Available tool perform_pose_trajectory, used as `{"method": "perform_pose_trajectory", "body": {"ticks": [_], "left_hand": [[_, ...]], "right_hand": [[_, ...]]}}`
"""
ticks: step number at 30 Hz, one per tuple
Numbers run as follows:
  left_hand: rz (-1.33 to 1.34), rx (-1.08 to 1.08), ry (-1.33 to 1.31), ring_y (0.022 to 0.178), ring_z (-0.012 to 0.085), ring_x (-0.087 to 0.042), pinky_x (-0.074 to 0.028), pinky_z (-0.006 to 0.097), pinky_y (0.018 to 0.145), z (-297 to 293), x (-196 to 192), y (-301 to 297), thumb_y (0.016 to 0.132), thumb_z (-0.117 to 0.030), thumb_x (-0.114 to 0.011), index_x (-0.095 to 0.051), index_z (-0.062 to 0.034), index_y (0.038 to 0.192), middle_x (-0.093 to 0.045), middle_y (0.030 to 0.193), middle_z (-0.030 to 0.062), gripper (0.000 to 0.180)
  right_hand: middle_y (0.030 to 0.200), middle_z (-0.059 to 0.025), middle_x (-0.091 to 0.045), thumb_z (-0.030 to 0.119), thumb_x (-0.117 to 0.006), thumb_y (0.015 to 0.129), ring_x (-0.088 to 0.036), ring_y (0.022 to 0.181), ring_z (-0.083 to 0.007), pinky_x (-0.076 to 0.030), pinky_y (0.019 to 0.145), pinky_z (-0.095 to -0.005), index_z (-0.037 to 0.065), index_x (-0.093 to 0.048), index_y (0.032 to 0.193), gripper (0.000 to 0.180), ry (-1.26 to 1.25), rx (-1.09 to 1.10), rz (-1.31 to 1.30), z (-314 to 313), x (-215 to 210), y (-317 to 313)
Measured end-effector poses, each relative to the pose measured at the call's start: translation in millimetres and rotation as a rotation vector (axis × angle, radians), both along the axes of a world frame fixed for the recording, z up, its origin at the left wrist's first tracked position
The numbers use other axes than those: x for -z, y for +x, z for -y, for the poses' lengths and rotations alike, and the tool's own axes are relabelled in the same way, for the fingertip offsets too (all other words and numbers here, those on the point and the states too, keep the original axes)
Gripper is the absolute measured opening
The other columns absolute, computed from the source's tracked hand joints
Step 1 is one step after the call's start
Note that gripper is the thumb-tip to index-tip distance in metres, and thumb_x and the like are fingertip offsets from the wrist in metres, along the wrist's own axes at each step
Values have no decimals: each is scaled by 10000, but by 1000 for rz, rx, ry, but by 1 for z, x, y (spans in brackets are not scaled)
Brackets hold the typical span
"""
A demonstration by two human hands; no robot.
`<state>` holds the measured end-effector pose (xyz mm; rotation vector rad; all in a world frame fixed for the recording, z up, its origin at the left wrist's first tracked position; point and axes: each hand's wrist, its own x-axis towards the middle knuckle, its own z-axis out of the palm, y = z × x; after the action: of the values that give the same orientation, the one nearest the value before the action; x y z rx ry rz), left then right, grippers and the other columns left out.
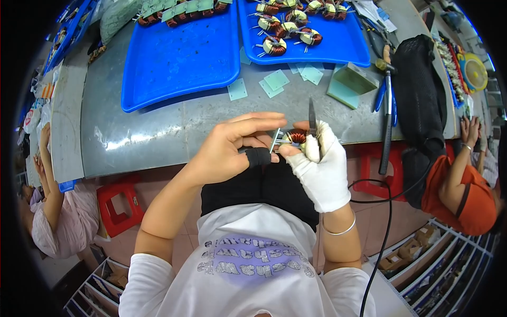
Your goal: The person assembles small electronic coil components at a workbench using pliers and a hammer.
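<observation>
My left hand [232, 142], with black tape wrapped round its thumb, pinches a small pale green plate [275, 140] held on edge. In my right hand [323, 171], which wears a white glove with bare fingertips, is a copper-wound toroidal coil [297, 136]. Its wire leads point left and meet the plate; whether they pass through its holes is too small to tell. A pointed metal blade [312, 116] sticks up from the same right hand, its lower end hidden by the glove. Both hands are close together over my lap, at the bench's front edge.
Coils lie in the right blue tray [338, 55]; plate-topped coils fill the back of the left blue tray [179, 95]. Loose green plates [277, 80] and a green block [343, 96] lie on the metal bench [137, 148]. Tools, including a black-handled one [387, 127], and people flank me.
</observation>
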<state>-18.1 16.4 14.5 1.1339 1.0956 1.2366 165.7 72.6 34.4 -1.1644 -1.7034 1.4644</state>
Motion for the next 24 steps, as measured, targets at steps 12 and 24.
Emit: {"method": "perform_pose_trajectory", "body": {"ticks": [12, 24], "left_hand": [[-399, -31, 256, 832, 121, -628, -524, 240, 717, 4, -6, 0, 720, -8, -821, -658, -23, 1215, -666, 1140, 122, 521], [-415, -42, 265, 847, 136, -612, -516, 250, 726, 7, -9, 1, 736, 73, -766, -654, -27, 1230, -661, 1104, 109, 516]], "right_hand": [[870, -32, -594, 22, -700, 881, -608, 790, -82, -500, 649, -205, -1, -540, 1048, 233, -444, -1, -197, -5, -7, -1], [855, -25, -586, 61, -705, 887, -552, 714, -66, -474, 613, -208, 14, -519, 1073, 268, -332, -85, -157, -4, -3, -2]]}}
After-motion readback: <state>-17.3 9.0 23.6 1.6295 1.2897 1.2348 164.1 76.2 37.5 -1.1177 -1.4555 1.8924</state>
